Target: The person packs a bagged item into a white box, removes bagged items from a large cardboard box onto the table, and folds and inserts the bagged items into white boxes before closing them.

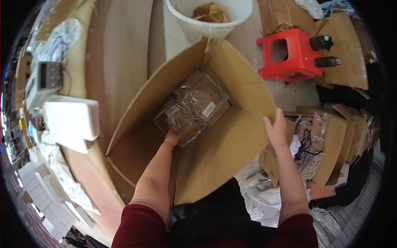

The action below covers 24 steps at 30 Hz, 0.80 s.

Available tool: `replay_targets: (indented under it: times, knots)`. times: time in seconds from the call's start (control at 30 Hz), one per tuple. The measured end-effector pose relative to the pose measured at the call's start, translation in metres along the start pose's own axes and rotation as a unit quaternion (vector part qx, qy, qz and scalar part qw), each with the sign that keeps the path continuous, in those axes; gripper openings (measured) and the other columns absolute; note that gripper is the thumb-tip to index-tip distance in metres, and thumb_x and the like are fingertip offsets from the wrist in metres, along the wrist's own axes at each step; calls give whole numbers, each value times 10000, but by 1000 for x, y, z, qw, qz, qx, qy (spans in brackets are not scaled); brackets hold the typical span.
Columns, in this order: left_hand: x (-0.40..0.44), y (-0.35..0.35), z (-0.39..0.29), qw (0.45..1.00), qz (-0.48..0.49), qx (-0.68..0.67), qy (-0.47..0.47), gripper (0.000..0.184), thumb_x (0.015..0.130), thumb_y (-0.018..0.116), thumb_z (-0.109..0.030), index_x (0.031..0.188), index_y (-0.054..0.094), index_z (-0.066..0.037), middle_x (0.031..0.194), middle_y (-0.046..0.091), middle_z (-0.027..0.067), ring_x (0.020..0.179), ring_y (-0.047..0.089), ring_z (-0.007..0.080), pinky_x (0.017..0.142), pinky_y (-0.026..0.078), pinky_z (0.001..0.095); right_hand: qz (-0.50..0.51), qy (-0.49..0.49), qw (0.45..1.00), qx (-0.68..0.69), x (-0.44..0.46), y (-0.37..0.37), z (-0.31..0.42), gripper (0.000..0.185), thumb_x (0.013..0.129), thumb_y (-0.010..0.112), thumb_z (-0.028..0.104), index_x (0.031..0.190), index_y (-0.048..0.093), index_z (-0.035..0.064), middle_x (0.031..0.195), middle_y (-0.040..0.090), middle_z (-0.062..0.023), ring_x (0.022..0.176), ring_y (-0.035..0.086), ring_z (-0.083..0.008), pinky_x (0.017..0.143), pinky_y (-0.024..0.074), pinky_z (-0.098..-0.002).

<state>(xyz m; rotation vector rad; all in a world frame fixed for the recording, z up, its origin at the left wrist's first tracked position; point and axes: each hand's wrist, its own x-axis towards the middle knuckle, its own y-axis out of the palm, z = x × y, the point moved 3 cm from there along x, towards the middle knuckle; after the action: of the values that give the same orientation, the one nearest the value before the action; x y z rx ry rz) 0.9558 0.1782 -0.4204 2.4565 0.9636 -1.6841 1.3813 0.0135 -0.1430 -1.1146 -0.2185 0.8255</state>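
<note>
A large open cardboard box [223, 153] stands tilted in front of me, its inside facing up. Within it lie clear plastic packets with brown contents and white labels; one labelled packet [202, 97] lies toward the far corner. My left hand [173, 137] reaches inside and grips the near edge of another plastic packet [182, 124], its fingers partly hidden. At the box's right edge, my right hand [276, 129] holds the cardboard wall, with the thumb on the inner face and the other fingers around the outside.
Beyond the box stands a white bucket [211, 29] with brown paper inside. A red plastic stool [289, 56] is at upper right. Lower down, an open carton [335, 144] holds bagged goods beside white plastic bags [258, 194]. White boards [72, 122] and a grey device [43, 82] are on the left.
</note>
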Motion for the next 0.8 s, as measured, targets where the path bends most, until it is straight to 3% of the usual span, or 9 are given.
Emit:
replay_targets:
  times: [0.07, 0.17, 0.27, 0.4, 0.5, 0.57, 0.63, 0.7, 0.8]
  knots:
    - [104, 54, 75, 983, 46, -157, -82, 620, 781, 725, -236, 1348, 512, -108, 1019, 638, 70, 899, 612, 178, 704, 505, 383, -56, -8, 998, -19, -6, -1, 26, 537, 832, 684, 146, 1297, 469, -16, 1207, 559, -251, 1147, 536, -403, 964, 432, -435]
    - [120, 64, -6, 953, 118, -250, -126, 620, 790, 725, -252, 1365, 508, -169, 934, 588, 12, 766, 526, 119, 588, 437, 322, -88, 10, 996, -1, -4, 10, 23, 511, 829, 672, 80, 1293, 480, -13, 1182, 568, -203, 1117, 557, -339, 964, 432, -395]
    - [186, 105, -17, 952, 127, -261, -97, 856, 778, 729, -419, 1476, 354, -95, 1224, 584, 134, 1056, 588, 250, 853, 500, 380, -99, 44, 994, 32, -6, 16, 18, 526, 823, 663, 23, 1309, 465, -21, 1188, 553, -157, 1110, 556, -266, 954, 441, -360]
    - [270, 153, -2, 946, -119, -297, -44, 937, 761, 723, -453, 1485, 304, -30, 1326, 530, 175, 1210, 524, 295, 1009, 416, 412, -98, 69, 992, 35, -8, 18, 15, 575, 827, 658, 0, 1346, 415, -42, 1208, 524, -128, 1113, 549, -224, 933, 460, -337]
    - [285, 126, -19, 923, -340, -173, -39, 1044, 673, 809, -458, 1460, 312, 15, 1478, 401, 205, 1312, 453, 283, 1083, 366, 389, -99, 78, 992, 8, -17, 16, 2, 611, 833, 659, -2, 1373, 375, -40, 1203, 513, -117, 1093, 543, -208, 937, 454, -328]
    - [313, 99, -32, 885, -329, -327, 29, 1050, 655, 845, -415, 1445, 318, 33, 1486, 387, 209, 1312, 449, 278, 1079, 372, 400, -101, 82, 991, 10, -15, 17, 3, 612, 832, 658, -4, 1374, 375, -36, 1202, 513, -112, 1076, 542, -200, 940, 449, -324]
    - [360, 68, -26, 863, -296, -409, 7, 1007, 663, 860, -358, 1428, 342, 41, 1474, 399, 208, 1308, 451, 276, 1072, 378, 397, -109, 92, 990, -1, -16, 18, 5, 610, 830, 659, -5, 1371, 378, -33, 1200, 514, -109, 1053, 542, -191, 939, 446, -320]
    - [410, 55, -3, 867, -242, -420, -113, 914, 699, 855, -287, 1409, 383, 41, 1443, 438, 204, 1301, 459, 277, 1064, 386, 381, -110, 111, 988, 1, -17, 17, 1, 616, 826, 662, -7, 1372, 379, -31, 1198, 515, -105, 1039, 541, -186, 931, 447, -316]
    - [311, 35, -84, 850, -229, -466, -94, 701, 780, 797, -299, 1314, 500, 45, 1287, 574, 204, 1122, 588, 260, 930, 477, 340, -125, 122, 985, 12, -17, 19, 3, 603, 825, 666, 1, 1360, 391, -28, 1192, 517, -97, 1024, 538, -177, 914, 450, -311]
